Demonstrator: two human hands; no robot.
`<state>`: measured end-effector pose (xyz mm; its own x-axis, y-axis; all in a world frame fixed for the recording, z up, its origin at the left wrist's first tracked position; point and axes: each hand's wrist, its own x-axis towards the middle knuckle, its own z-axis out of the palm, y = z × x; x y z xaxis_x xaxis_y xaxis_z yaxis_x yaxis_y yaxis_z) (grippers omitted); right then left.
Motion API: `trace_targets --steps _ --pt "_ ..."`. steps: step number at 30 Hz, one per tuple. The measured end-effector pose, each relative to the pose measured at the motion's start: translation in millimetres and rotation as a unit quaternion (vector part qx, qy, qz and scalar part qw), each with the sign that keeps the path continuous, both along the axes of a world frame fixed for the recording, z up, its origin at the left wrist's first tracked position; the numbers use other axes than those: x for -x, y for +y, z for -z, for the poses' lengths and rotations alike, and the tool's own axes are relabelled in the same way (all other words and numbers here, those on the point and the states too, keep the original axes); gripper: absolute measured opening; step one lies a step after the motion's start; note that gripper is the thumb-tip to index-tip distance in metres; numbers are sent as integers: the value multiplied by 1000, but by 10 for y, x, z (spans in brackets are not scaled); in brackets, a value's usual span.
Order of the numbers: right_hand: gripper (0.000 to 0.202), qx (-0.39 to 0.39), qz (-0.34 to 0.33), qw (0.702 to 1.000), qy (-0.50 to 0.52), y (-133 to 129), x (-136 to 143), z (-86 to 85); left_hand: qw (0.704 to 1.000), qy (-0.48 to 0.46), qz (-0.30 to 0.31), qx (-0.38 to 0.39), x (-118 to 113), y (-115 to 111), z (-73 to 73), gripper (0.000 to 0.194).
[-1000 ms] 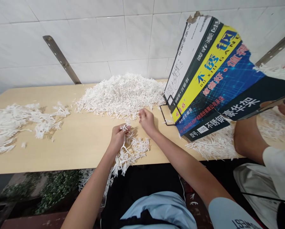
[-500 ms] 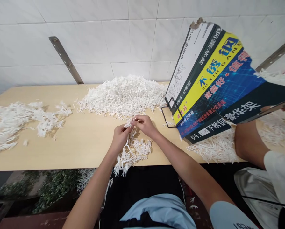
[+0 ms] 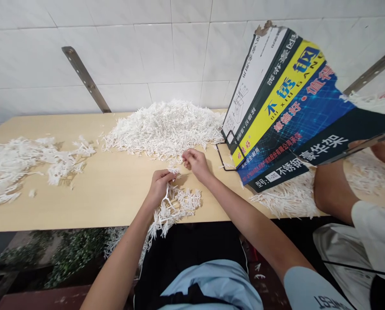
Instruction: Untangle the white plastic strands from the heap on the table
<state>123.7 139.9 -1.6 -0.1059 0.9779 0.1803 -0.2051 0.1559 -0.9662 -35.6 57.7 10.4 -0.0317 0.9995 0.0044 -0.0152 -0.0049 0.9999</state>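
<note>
A bunch of thin white branching strands [image 3: 176,206] hangs from my left hand [image 3: 161,186], whose thumb and fingers pinch it. Its lower part rests on the table edge and trails over my lap. My right hand [image 3: 196,164] is apart from it, fingers curled together at the front of a big heap of small white slivers [image 3: 166,128]. Whatever those fingers hold, if anything, cannot be made out.
More white strands [image 3: 27,165] lie on the left of the wooden table [image 3: 115,193]. A torn printed cardboard box [image 3: 285,112] in a black wire stand [image 3: 226,160] rises at right. Behind it, another person's arm [image 3: 332,189] rests near further white strands [image 3: 287,200].
My right hand has drawn away from my left, towards the heap. My left hand has shifted slightly left and down, still pinching the white strands.
</note>
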Motion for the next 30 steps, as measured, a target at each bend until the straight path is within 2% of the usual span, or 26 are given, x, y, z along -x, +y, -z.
trace_targets --steps 2,4,7,9,13,17,19,23,25,28,30 --pt "26 -53 -55 995 -71 -47 10 -32 1000 4 -13 -8 1 14 -14 34" --pt "33 -88 -84 988 -93 -106 8 -85 1000 7 -17 -19 -5 32 -24 36" --pt "34 -102 -156 976 -111 -175 -9 -155 999 6 -23 -23 -14 51 -26 39" --pt "34 -103 -170 971 -130 -189 -9 -159 999 6 -25 -18 -19 57 -22 39" --pt "42 -73 -67 982 -160 -114 10 -52 1000 12 -10 -4 -33 54 -10 35" --pt "44 14 64 997 -42 15 -4 47 1000 4 8 0 -24 24 -10 36" --pt "42 24 77 997 -19 21 -10 37 1000 1 0 -6 -12 14 -19 37" --pt "30 -82 -19 988 -132 -105 -1 -94 1000 16 -8 -13 -9 32 -39 36" --pt "31 -124 -68 979 -147 -165 -5 -159 1000 19 -8 -15 -16 44 -40 37" --pt "29 -135 -156 967 -150 -178 -19 -177 1000 21 -5 -17 -20 47 -24 37" --pt "31 -118 -160 969 -145 -145 -25 -140 1000 26 11 -12 -17 39 -8 36"
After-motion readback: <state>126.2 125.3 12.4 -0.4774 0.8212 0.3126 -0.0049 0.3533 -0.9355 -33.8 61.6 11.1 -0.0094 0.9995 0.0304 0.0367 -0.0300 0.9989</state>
